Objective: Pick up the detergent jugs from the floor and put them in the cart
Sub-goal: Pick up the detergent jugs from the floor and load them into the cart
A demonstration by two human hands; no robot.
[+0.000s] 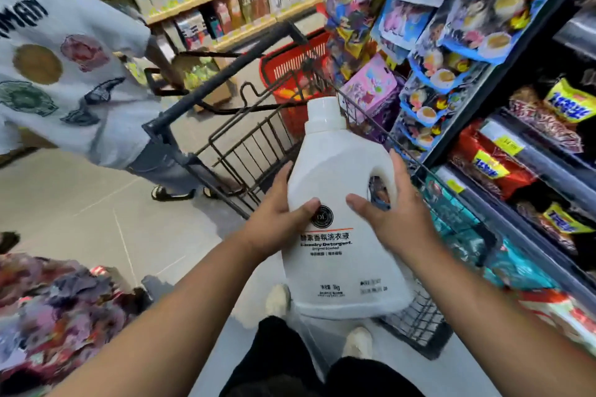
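Above the grip, the jug screens part of the cart, and a red basket beyond shows only in pieces. Most of the left hand's fingers lie out of sight behind the jug. Whether the right hand's fingers pass through the handle hole cannot be made out. Below the grip, the small print is unreadable and one shoe is half covered. Left of the grip, a bystander is cut off by the frame's edges. To the right, shelf packets blur.
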